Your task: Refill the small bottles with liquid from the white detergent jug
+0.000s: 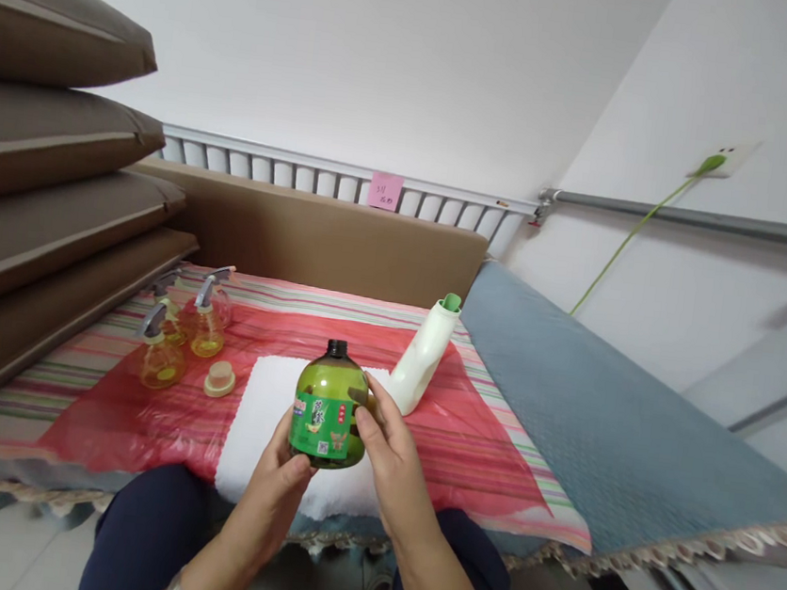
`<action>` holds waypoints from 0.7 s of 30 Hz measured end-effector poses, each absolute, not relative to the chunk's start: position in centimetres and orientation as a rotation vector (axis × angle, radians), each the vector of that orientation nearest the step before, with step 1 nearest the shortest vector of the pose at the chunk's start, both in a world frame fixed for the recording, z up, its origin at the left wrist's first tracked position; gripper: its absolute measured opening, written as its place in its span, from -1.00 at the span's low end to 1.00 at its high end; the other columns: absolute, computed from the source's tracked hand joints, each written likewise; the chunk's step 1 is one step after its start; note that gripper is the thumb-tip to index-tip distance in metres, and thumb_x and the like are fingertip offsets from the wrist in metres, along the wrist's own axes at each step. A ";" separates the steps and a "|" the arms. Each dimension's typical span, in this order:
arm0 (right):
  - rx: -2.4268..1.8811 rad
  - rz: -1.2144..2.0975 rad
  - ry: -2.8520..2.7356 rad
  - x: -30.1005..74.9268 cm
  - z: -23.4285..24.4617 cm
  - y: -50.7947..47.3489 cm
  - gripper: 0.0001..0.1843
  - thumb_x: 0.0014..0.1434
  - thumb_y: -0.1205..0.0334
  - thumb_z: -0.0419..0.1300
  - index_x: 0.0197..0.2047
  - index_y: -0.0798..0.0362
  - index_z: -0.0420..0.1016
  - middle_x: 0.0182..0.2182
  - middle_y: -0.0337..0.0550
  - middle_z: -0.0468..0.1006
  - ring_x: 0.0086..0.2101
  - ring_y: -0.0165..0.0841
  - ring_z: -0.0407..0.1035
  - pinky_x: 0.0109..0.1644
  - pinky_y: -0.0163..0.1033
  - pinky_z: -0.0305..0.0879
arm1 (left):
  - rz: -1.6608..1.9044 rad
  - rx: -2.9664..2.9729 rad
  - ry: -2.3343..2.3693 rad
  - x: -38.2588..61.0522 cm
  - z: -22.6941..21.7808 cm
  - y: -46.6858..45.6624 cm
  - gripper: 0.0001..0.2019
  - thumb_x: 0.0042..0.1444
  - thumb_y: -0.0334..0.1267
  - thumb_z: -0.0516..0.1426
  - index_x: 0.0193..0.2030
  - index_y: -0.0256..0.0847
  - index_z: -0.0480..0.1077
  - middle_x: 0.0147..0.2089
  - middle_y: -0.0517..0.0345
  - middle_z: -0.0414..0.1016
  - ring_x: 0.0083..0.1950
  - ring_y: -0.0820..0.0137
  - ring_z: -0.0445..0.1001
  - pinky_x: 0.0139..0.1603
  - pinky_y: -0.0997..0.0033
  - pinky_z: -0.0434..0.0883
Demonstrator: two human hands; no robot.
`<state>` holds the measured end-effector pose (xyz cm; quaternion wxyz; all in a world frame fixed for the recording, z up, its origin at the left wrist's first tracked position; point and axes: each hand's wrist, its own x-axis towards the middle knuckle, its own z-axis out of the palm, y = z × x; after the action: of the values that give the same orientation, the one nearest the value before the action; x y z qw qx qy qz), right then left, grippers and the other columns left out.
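Observation:
A round green bottle (pixel 330 406) with a black cap and a green label is held upright over a white towel (pixel 259 412). My left hand (pixel 281 481) grips its lower left side from beneath. My right hand (pixel 386 450) wraps its fingers round the right side of the bottle. A white bottle (pixel 421 360) with a green cap stands just behind my right hand.
Two yellow spray bottles (pixel 176 336) and a small cream cap (pixel 220 378) stand at the left on a red plastic sheet (pixel 477 437). Brown cushions (pixel 46 161) are stacked at the left. A blue cover (pixel 599 423) lies at the right, a radiator behind.

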<state>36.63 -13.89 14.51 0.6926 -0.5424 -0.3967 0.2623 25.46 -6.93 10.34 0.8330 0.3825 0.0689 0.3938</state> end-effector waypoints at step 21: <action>-1.285 0.563 -0.872 35.9 15.3 -14.2 -0.47 0.18 0.01 0.15 0.19 -0.08 0.22 0.11 -0.13 0.35 0.06 -0.25 0.28 0.03 -0.20 0.33 | 0.744 0.791 0.081 24.9 10.9 -6.8 -0.34 -0.06 -0.06 0.27 0.20 -0.12 0.24 0.18 -0.06 0.35 0.24 0.05 0.22 0.22 0.06 0.16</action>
<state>35.85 -14.19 15.26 0.6777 -0.5720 -0.3882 0.2507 24.90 -6.82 10.90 0.8554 0.3765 0.0385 0.3537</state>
